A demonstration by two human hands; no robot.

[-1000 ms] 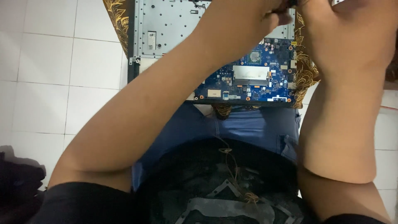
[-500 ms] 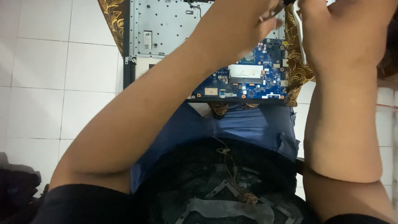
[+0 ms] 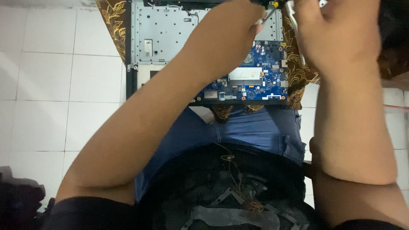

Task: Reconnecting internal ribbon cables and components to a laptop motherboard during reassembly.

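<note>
An opened laptop chassis [image 3: 170,38] is seen lying on a brown cloth with gold leaf pattern [image 3: 114,25], spread over a white tiled floor [image 3: 55,85]. The grey metal inner plate occupies the upper left part of the chassis; a blue circuit board [image 3: 255,81] sits in its lower right part, just above the person's blue-trousered lap.

The left hand [image 3: 230,34] is held over the upper middle of the chassis, fingers curled and closed on a thin silver tool [image 3: 265,18], whose tip points up and to the right. The right hand [image 3: 336,34] is raised near the upper right corner of the chassis, fingers curled around a pale, slim object [image 3: 294,21]; what it is cannot be told. The two hands are close together, both above the circuit board, near the far edge of the chassis.

A small pale rectangular label [image 3: 148,47] is noted on the grey plate, to the left of the left forearm. A white rectangular sticker [image 3: 245,74] lies on the circuit board, below the left hand.

Compared with the frame half a second before: the hands are found in almost the same place at the top edge, and the chassis appears shifted slightly lower in view.
</note>
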